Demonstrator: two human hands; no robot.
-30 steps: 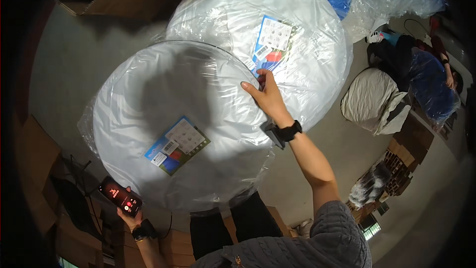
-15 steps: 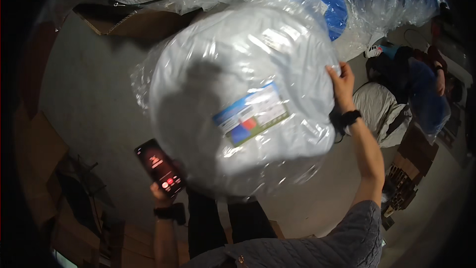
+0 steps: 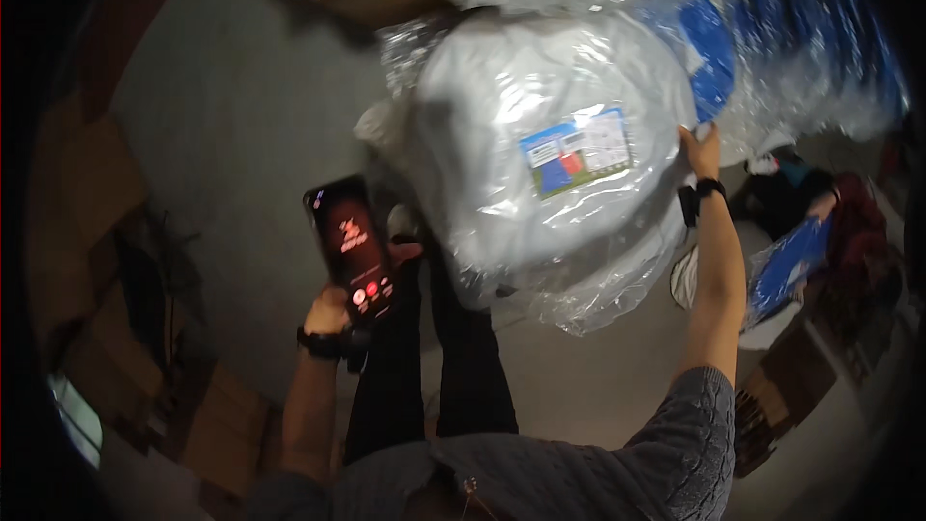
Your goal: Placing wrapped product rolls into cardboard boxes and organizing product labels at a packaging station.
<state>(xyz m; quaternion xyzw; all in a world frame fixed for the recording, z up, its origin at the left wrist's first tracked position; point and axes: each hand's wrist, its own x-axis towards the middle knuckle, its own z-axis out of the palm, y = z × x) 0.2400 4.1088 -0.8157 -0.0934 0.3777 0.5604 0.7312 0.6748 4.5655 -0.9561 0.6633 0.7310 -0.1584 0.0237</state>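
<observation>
A smartphone (image 3: 350, 246) with a lit dark-red screen is gripped in my left hand (image 3: 333, 309). The fingers curl round its lower part, and a thumb or fingertip shows at its right side. In front of me is a big round bundle of pale grey-white material (image 3: 492, 183), wrapped in clear plastic. A printed colour label (image 3: 579, 152) lies under the wrap on its face. My right hand (image 3: 704, 150) grips the bundle's right edge, thumb on the near face; the other fingers are mostly hidden behind it.
More plastic-wrapped blue bundles (image 3: 805, 48) are piled at the far right. Cardboard boxes (image 3: 87, 178) stand along the left, and an open carton (image 3: 386, 2) lies at the back. At right a co-worker (image 3: 849, 232) handles a blue plastic-wrapped pack (image 3: 791, 265).
The wrapped bundle has shifted right and farther from me, toward the pile, with my right hand still on its edge. My left hand has brought the phone up and to the right.
</observation>
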